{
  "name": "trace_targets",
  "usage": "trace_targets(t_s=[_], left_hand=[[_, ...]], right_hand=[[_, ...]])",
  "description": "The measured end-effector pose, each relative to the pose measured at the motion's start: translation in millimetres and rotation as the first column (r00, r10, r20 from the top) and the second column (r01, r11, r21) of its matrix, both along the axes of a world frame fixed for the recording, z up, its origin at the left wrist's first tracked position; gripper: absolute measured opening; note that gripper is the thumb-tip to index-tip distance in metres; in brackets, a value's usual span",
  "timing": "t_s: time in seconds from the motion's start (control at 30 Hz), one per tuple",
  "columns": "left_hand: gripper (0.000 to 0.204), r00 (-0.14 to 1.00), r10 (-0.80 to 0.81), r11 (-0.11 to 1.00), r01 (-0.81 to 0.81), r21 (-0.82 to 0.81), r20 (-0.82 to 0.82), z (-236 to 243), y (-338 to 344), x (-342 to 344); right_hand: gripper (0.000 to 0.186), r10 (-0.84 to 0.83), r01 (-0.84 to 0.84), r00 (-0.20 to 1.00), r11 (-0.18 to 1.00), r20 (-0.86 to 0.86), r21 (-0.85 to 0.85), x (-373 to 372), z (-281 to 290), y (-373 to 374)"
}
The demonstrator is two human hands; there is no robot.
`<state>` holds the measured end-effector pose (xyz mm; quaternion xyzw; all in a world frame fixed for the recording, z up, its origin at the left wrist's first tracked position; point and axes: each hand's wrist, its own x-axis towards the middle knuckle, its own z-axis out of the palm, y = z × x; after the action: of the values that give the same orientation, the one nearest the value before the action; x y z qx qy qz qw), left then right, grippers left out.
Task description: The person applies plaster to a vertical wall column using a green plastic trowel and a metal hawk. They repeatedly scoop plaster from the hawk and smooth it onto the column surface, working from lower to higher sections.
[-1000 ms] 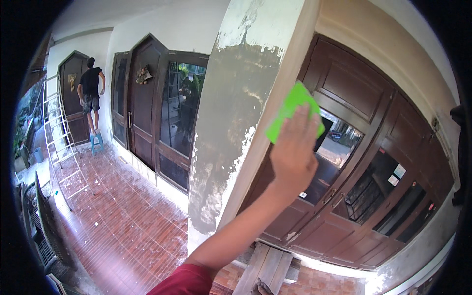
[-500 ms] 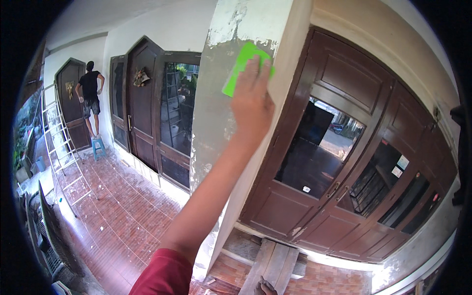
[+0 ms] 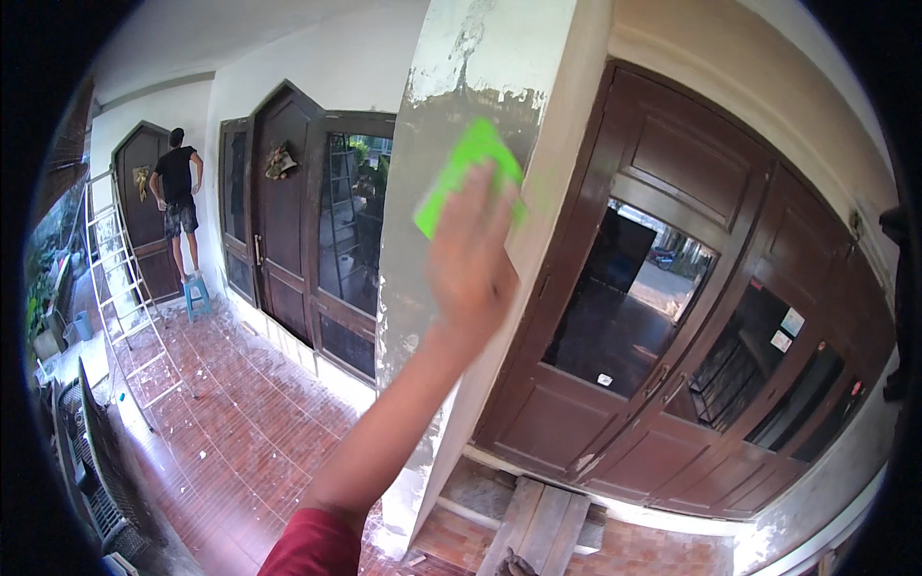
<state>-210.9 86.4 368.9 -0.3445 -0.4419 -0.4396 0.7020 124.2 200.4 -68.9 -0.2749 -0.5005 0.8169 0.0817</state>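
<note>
My left hand (image 3: pixel 469 264), blurred by motion, presses a flat bright green plastic putty spreader (image 3: pixel 482 144) against the pillar in front of me. Its fingers lie over the spreader's face. Grey filler (image 3: pixel 408 278) coats this part of the pillar and ends in a ragged edge above the spreader. Higher up, the pillar (image 3: pixel 509 48) is pale, with a grey streak. Low at the picture's bottom edge, a small part of my right hand (image 3: pixel 519 564) shows, its fingers dark with grey smears. Most of it is cut off, so what it holds is hidden.
A wooden plank bench (image 3: pixel 540 523) stands below, right of the pillar. Brown panelled doors (image 3: pixel 576 413) fill the right. At left, a person (image 3: pixel 179 182) stands on a blue stool (image 3: pixel 197 298) beside a white ladder (image 3: pixel 130 288). Pale flakes litter the tiled floor (image 3: pixel 240 432).
My left hand has slid the spreader down and slightly left over the grey filler. The view has shifted slightly; my right hand stays at the bottom edge.
</note>
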Motion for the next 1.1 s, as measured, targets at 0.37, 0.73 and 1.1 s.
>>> trace_targets(t_s=[0.37,0.73,1.1], left_hand=[[0.065,0.980,-0.104,0.992,0.115,-0.054,0.169,-1,64,21],[0.061,0.965,-0.145,0.972,0.098,0.213,0.218,-21,19,16],[0.058,0.922,-0.077,0.907,-0.094,0.412,0.379,56,95,19]], right_hand=[[0.042,0.074,-0.074,0.995,0.997,0.064,0.008,-14,15,1],[0.042,0.068,-0.068,0.997,0.998,0.047,-0.010,-8,-19,19],[0.039,-0.038,0.043,0.998,0.993,0.048,-0.109,0,-13,89]])
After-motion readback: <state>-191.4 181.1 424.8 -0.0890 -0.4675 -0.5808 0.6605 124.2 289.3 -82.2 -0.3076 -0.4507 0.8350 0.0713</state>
